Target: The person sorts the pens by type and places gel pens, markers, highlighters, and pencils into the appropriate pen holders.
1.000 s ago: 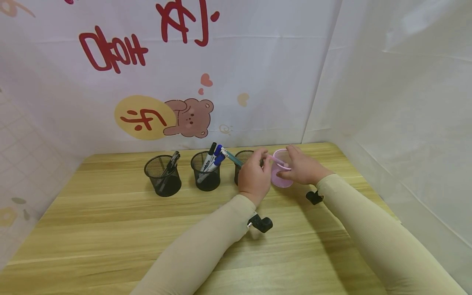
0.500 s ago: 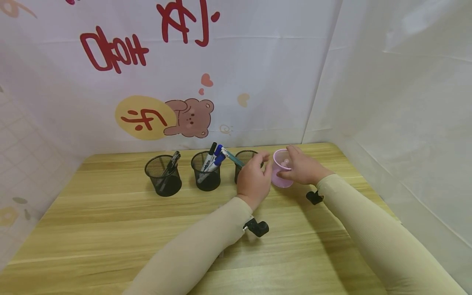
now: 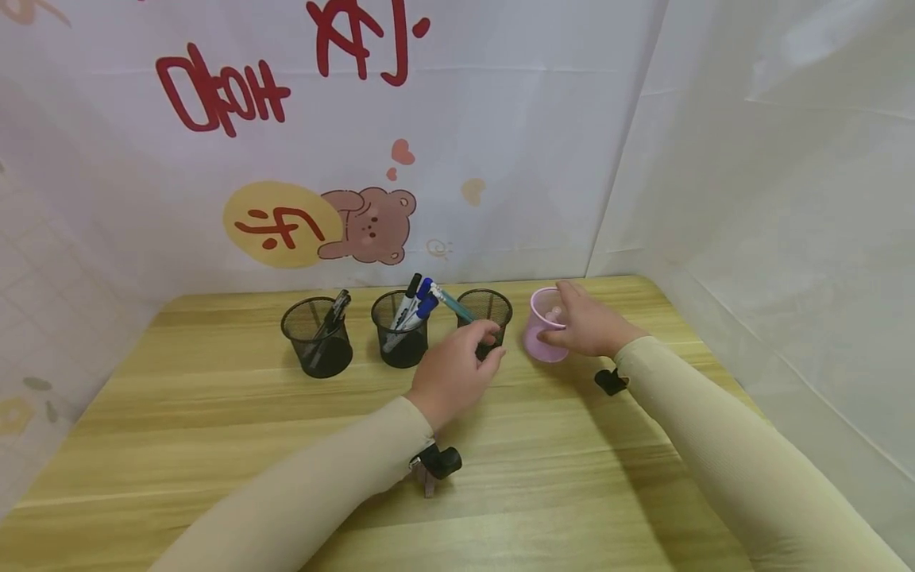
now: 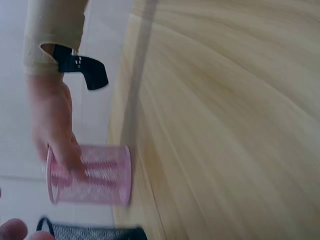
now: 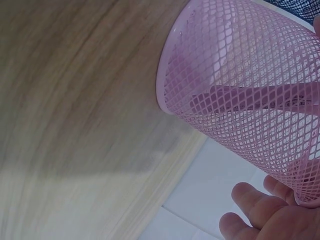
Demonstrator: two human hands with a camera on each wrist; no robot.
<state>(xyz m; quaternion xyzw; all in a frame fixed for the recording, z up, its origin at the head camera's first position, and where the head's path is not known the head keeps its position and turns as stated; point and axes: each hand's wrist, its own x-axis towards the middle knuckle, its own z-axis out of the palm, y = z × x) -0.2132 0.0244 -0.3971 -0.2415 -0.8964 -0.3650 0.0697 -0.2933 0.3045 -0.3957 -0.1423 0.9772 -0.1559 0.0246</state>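
Observation:
My right hand (image 3: 592, 322) grips the rim of a pink mesh pen cup (image 3: 545, 346), thumb in front and fingers at the back. Inside the cup, pale pen ends show at the top; through the mesh in the right wrist view, pens (image 5: 250, 97) lean in it. To the left, my left hand (image 3: 456, 369) hovers before a black mesh pen cup (image 3: 493, 306), fingers loosely bent with nothing in them. A teal pen (image 3: 453, 304) with a white decorated end leans out of this black cup. Below my left wrist lies a slim pale object (image 3: 428, 481), partly hidden.
Further left stand two more black mesh pen cups: one with blue- and black-capped markers (image 3: 411, 314), the other with black pens (image 3: 334, 314). The wooden table (image 3: 214, 413) meets a printed white curtain (image 3: 500, 159) behind and plain sheeting (image 3: 801, 262) on the right.
The pink pen that my left hand held has gone into the pink cup. My left hand has let go and drawn back down to the left. The right hand stays on the cup.

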